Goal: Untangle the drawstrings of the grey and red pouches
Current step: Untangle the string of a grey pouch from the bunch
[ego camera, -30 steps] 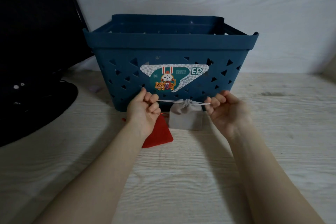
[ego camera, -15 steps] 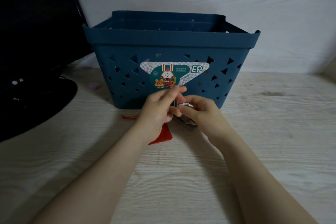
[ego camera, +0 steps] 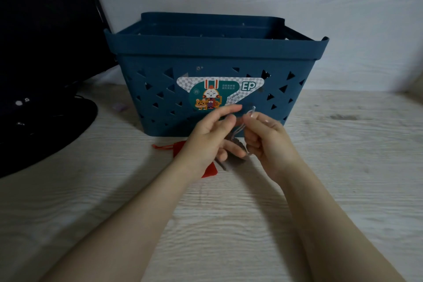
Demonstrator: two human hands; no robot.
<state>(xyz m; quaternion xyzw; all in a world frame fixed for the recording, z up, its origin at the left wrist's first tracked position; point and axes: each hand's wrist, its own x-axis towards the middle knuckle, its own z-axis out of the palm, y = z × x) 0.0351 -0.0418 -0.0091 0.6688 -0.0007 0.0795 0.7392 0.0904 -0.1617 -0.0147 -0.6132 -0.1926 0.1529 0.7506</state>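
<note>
Bench (ego camera: 343,190): pale wood-grain surface, bare across the near half and out toward 3 o'clock; its far edge meets a pale wall.

Blue basket (ego camera: 215,52): plastic, triangular cut-outs, rabbit sticker on the front wall; stands at 12 o'clock from the hands, its lower front edge just behind them.

Left hand (ego camera: 210,135): raised in front of the basket, forefinger stretched toward the right hand, lower fingers curled against the grey pouch; whether it pinches the string cannot be told.

Right hand (ego camera: 265,137): close beside the left, thumb and forefinger pinching a loop of pale drawstring (ego camera: 251,111) that arches above the fingertips.

Grey pouch (ego camera: 233,144): hangs between the two hands, mostly hidden and blurred, its lower edge near the bench.

Red pouch (ego camera: 208,170): flat on the bench at 7 o'clock of the left hand, largely under the wrist; its red cord (ego camera: 161,146) trails toward 9 o'clock.

Dark object (ego camera: 45,121): round black base at 9 o'clock, well apart from the pouches, bounding the bench on that side.
</note>
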